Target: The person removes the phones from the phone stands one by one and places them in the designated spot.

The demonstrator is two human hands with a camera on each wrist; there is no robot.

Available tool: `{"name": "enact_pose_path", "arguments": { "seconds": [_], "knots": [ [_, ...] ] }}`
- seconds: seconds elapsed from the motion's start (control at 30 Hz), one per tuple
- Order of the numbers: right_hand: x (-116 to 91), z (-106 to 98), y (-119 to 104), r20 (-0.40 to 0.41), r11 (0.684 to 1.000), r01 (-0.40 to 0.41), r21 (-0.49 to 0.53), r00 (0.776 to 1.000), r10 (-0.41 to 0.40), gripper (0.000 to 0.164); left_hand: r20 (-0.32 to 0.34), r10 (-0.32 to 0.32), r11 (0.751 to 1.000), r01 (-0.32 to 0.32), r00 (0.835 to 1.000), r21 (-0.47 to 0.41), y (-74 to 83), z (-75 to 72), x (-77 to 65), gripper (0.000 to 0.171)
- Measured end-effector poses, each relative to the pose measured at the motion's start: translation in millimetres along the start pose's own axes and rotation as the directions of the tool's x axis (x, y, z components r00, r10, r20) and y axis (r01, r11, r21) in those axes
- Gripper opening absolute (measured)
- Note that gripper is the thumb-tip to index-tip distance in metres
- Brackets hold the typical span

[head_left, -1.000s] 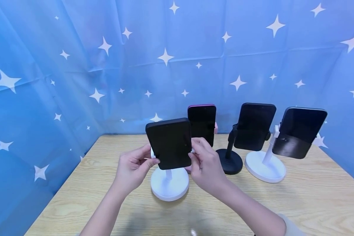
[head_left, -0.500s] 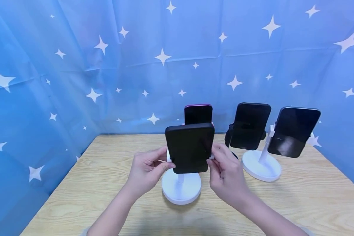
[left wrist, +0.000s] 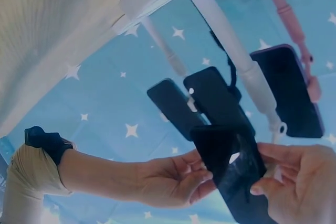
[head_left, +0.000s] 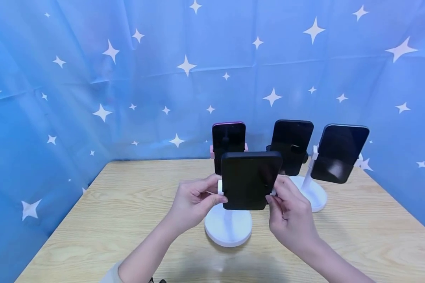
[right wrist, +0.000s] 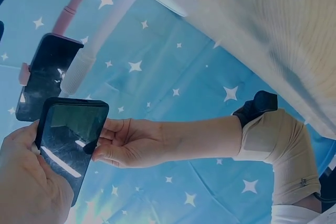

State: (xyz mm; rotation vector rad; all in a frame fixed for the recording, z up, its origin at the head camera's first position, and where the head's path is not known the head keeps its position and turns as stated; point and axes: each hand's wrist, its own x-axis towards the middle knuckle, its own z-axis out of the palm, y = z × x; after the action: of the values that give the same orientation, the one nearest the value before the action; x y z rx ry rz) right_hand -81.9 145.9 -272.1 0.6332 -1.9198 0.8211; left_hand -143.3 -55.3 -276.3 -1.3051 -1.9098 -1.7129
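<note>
A black phone sits in the clamp of a white phone stand, screen toward me and tilted slightly. On its left side, my left hand pinches the white clamp arm between thumb and fingers. My right hand pinches the clamp's opposite side, thumb at the phone's lower right edge. In the left wrist view, the stand's white stem runs behind the phone. The right wrist view shows the phone's dark, reflective screen between both hands.
Behind stand a pink-edged phone on a pink stand, a black phone in a black holder, and another phone on a white stand. All rest on a wooden table before a blue starry curtain.
Both hands and the white stand with its phone have shifted right in the head view, now in front of the pink-edged phone and overlapping the black holder. The background has drifted left.
</note>
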Motion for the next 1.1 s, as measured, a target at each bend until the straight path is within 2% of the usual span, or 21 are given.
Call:
{"name": "enact_pose_path", "arguments": {
  "seconds": [0.17, 0.23, 0.3, 0.37, 0.5, 0.57, 0.63, 0.73, 0.8, 0.83, 0.93, 0.97, 1.03, 1.07, 1.1],
  "knots": [
    [-7, -6, 2, -0.007, 0.999, -0.030, 0.022, 1.000, 0.031, 0.043, 0.025, -0.026, 0.999, 0.026, 0.999, -0.033, 1.0, 7.3, 1.9, 0.029],
    [-10, -8, 4, -0.007, 0.999, -0.041, 0.025, 0.999, 0.041, 0.039, 0.028, -0.039, 0.999, 0.039, 0.999, -0.031, 1.6, 9.8, 1.1, 0.029],
    [-13, -10, 5, -0.012, 0.999, -0.037, 0.031, 0.999, 0.037, 0.021, 0.030, -0.054, 0.998, 0.055, 0.998, -0.033, 2.2, 12.2, 0.3, 0.029],
    [-15, -11, 7, -0.017, 0.998, -0.039, 0.054, 0.999, 0.040, 0.014, 0.033, -0.063, 0.997, 0.064, 0.997, -0.035, 2.1, 14.3, -0.5, 0.029],
    [-19, -13, 9, -0.014, 0.995, -0.056, 0.088, 0.998, 0.058, 0.018, 0.040, -0.058, 0.997, 0.059, 0.998, -0.039, 0.7, 17.8, -2.1, 0.029],
    [-21, -15, 8, 0.002, 0.994, -0.079, 0.074, 0.997, 0.079, 0.024, 0.047, -0.051, 0.998, 0.053, 0.998, -0.032, -0.8, 19.3, -3.3, 0.029],
    [-22, -16, 8, 0.007, 0.994, -0.085, 0.066, 0.996, 0.085, 0.042, 0.054, -0.050, 0.998, 0.052, 0.997, -0.032, -1.5, 20.4, -4.1, 0.029],
    [-23, -16, 9, 0.004, 0.995, -0.079, 0.066, 0.997, 0.079, 0.037, 0.059, -0.048, 0.999, 0.049, 0.997, -0.021, -1.8, 21.6, -5.0, 0.028],
    [-24, -16, 9, 0.008, 0.994, -0.087, 0.068, 0.996, 0.086, 0.020, 0.060, -0.055, 0.998, 0.057, 0.997, -0.031, -1.3, 22.1, -5.5, 0.028],
    [-25, -16, 9, 0.000, 0.994, -0.079, 0.075, 0.997, 0.079, 0.019, 0.060, -0.055, 0.998, 0.057, 0.997, -0.035, -1.3, 22.4, -5.8, 0.028],
    [-26, -16, 9, 0.001, 0.992, -0.088, 0.091, 0.996, 0.088, 0.026, 0.057, -0.059, 0.997, 0.061, 0.997, -0.049, -1.3, 22.9, -7.5, 0.027],
    [-27, -15, 9, 0.000, 0.992, -0.090, 0.094, 0.996, 0.090, 0.035, 0.055, -0.061, 0.996, 0.064, 0.997, -0.056, -1.1, 22.9, -8.2, 0.027],
    [-28, -14, 9, -0.017, 0.991, -0.065, 0.117, 0.998, 0.068, 0.031, 0.052, -0.064, 0.996, 0.067, 0.997, -0.062, -0.9, 23.1, -9.5, 0.027],
    [-29, -14, 10, -0.023, 0.991, -0.056, 0.123, 0.998, 0.060, 0.037, 0.050, -0.066, 0.995, 0.069, 0.997, -0.066, -0.6, 23.1, -10.1, 0.026],
    [-30, -13, 10, -0.032, 0.991, -0.040, 0.129, 0.998, 0.045, 0.035, 0.048, -0.067, 0.995, 0.071, 0.997, -0.071, -0.4, 23.2, -10.5, 0.027]
  ]
}}
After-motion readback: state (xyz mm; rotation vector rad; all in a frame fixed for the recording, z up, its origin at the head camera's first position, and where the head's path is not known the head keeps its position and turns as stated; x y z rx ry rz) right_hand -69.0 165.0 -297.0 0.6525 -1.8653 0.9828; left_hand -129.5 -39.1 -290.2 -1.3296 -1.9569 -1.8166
